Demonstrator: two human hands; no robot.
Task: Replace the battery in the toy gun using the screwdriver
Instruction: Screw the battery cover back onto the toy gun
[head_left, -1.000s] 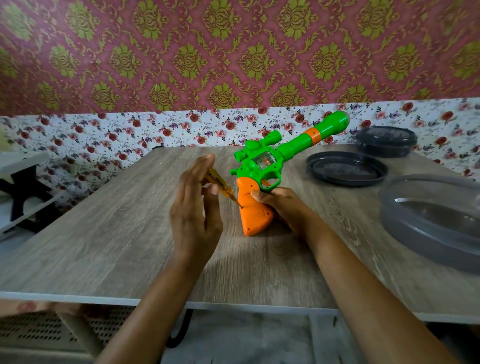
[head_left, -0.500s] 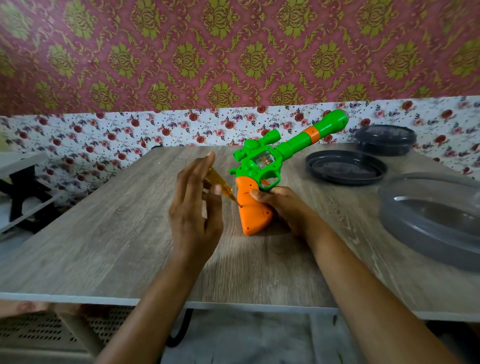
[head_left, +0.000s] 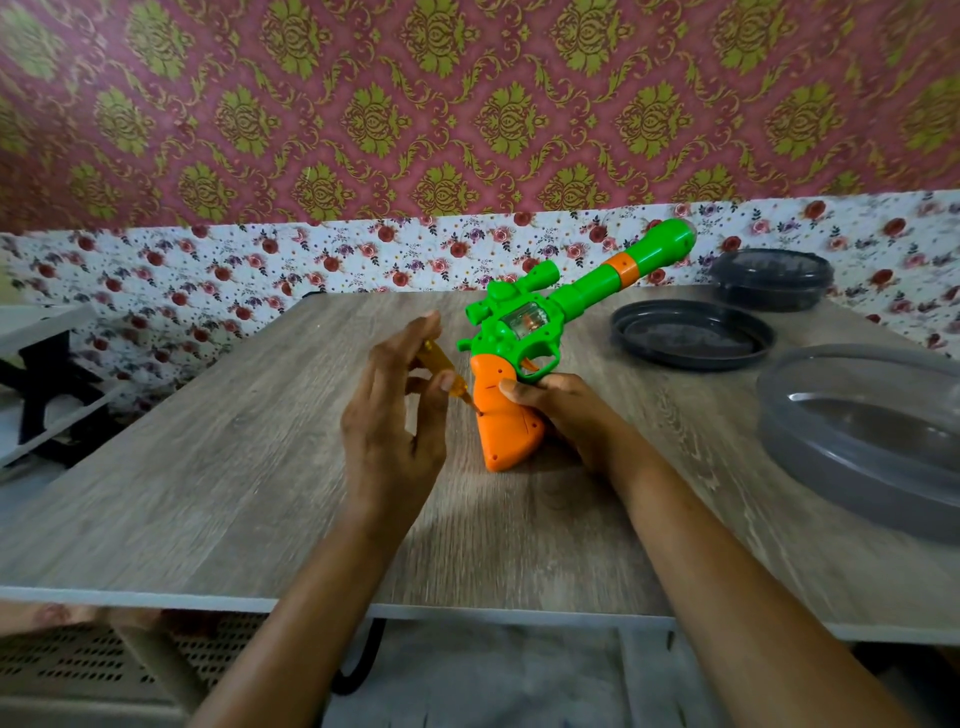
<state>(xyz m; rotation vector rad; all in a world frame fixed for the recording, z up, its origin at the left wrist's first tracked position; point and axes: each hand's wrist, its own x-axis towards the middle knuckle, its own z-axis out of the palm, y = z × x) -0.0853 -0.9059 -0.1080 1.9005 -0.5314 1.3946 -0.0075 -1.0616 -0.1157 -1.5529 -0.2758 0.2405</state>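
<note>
one toy gun (head_left: 522, 340), one screwdriver (head_left: 439, 366), two hands (head_left: 395, 431) (head_left: 569, 415), and three dark round dishes (head_left: 691, 338) (head_left: 771, 278) (head_left: 857, 447) (all toward the table's (head_left: 208, 493) right edge).

a wooden table (head_left: 208, 467) fills the middle of the frame. at its right sit a flat dark lid (head_left: 691, 338), a dark tub (head_left: 771, 280) behind it, and a big grey bowl (head_left: 857, 441) nearer. patterned wallpaper (head_left: 311, 104) covers the top.

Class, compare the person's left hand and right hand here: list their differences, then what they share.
The left hand pinches the amber screwdriver; the right hand grips the toy gun by its orange handle. The left hand stands upright, fingers pointing up; the right hand lies low near the table. Both work at the handle.
</note>
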